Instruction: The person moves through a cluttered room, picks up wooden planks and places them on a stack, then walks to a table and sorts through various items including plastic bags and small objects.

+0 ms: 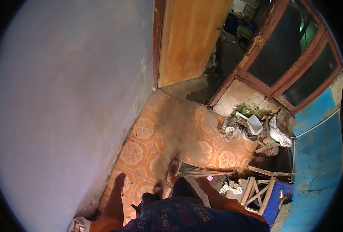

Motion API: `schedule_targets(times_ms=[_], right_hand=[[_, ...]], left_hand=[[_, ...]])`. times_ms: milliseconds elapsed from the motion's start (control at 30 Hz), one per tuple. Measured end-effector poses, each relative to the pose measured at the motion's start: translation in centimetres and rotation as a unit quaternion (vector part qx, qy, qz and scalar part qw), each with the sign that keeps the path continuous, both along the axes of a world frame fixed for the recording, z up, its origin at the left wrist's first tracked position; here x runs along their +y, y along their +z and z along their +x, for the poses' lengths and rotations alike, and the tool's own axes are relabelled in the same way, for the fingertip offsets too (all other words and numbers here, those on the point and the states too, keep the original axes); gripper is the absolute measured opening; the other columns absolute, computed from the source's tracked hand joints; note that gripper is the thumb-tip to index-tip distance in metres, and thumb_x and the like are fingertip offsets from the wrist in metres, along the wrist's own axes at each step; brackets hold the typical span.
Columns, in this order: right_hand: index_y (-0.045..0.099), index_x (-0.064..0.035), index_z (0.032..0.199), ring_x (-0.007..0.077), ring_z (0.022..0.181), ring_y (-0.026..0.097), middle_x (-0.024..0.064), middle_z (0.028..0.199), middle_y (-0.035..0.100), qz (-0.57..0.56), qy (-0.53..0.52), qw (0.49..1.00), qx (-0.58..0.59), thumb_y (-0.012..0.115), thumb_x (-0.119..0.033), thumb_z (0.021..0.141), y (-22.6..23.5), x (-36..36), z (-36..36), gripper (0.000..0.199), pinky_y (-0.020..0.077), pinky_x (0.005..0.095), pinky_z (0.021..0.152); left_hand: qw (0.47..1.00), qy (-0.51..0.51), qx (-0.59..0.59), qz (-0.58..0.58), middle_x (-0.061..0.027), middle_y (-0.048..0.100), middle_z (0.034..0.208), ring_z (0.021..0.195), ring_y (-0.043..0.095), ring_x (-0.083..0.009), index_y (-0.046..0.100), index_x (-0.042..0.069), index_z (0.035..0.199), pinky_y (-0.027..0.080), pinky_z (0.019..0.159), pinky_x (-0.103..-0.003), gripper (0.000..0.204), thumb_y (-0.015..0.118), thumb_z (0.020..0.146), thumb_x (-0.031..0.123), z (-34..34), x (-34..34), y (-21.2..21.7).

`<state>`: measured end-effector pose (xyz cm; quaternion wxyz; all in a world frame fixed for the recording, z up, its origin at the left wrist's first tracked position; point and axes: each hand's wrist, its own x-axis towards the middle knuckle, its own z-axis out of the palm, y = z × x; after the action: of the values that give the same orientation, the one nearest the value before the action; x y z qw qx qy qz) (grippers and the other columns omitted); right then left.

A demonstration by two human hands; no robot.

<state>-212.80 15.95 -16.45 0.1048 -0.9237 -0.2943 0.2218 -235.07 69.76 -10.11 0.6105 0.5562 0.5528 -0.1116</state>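
My left hand [119,183] hangs beside the pale wall [67,104], over the orange patterned tile floor [143,127]. It looks empty, with its fingers loosely stretched. My right hand [203,183] is at the lower edge of a bundle of thin sticks like a stick broom [208,171]. Its fingers blend into what lies behind, so I cannot tell whether it touches the sticks. A small pink piece [210,178] shows right beside this hand. Below me are my feet [173,169], partly covered by my dark shirt and legs.
Ahead, a wooden door [187,38] stands ajar onto a dark room. At right, a white scoop-like container [254,124], a white cup [230,132] and a silvery bag [278,132] crowd the corner. A wooden frame [258,195] leans near the blue wall [318,154]. Dark wet-looking patches mark the floor.
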Motion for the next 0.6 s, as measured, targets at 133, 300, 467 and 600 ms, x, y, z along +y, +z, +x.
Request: schedule_targets(times_ms=[133, 300, 467, 600], right_hand=[[0.058, -0.0062, 0.093, 0.0228, 0.056, 0.054, 0.0068, 0.067, 0.052, -0.039, -0.48, 0.769, 0.42, 0.069, -0.038, 0.087, 1.4, 3.5, 4.9, 0.035, 0.0467, 0.0403, 0.05], [0.06, -0.0093, 0.089, 0.0205, 0.052, 0.049, 0.0056, 0.065, 0.051, 0.053, -0.597, 0.678, 0.425, 0.069, -0.037, 0.088, -2.9, 1.1, 12.7, 0.03, 0.0443, 0.0379, 0.048], [0.062, -0.0093, 0.094, 0.0186, 0.056, 0.051, 0.005, 0.07, 0.054, 0.101, -0.448, 0.8, 0.385, 0.063, -0.039, 0.09, -6.4, 3.7, 24.7, 0.03, 0.0437, 0.0346, 0.05], [0.062, -0.0097, 0.1, 0.0161, 0.061, 0.051, 0.003, 0.076, 0.057, 0.155, -0.477, 0.774, 0.387, 0.059, -0.037, 0.091, -6.2, 9.7, 34.9, 0.029, 0.0424, 0.0317, 0.052]], left_hand=[[0.995, 0.012, 0.092, -0.047, -0.0108, 0.06, 0.115, 0.093, 0.057, -0.029, 0.044, 0.018, 0.141, 0.049, 0.075, -0.061, 0.065, 0.059, 0.088, 0.052, -1.0, 0.8, -2.0], [0.974, 0.004, 0.019, -0.225, -0.0032, 0.056, 0.092, 0.079, 0.054, -0.021, 0.057, 0.018, 0.109, 0.047, 0.065, -0.039, 0.032, 0.067, 0.087, 0.039, 1.9, 4.6, -2.3], [0.982, 0.013, 0.18, -0.05, -0.0078, 0.057, 0.115, 0.112, 0.051, -0.0237, 0.049, 0.013, 0.131, 0.047, 0.088, -0.042, 0.049, 0.059, 0.092, 0.042, 12.9, 5.2, 1.8], [0.992, -0.003, 0.127, 0.011, -0.006, 0.059, 0.119, 0.092, 0.055, -0.0235, 0.047, 0.017, 0.14, 0.044, 0.082, -0.049, 0.057, 0.058, 0.091, 0.044, 25.3, 5.2, 3.1]])
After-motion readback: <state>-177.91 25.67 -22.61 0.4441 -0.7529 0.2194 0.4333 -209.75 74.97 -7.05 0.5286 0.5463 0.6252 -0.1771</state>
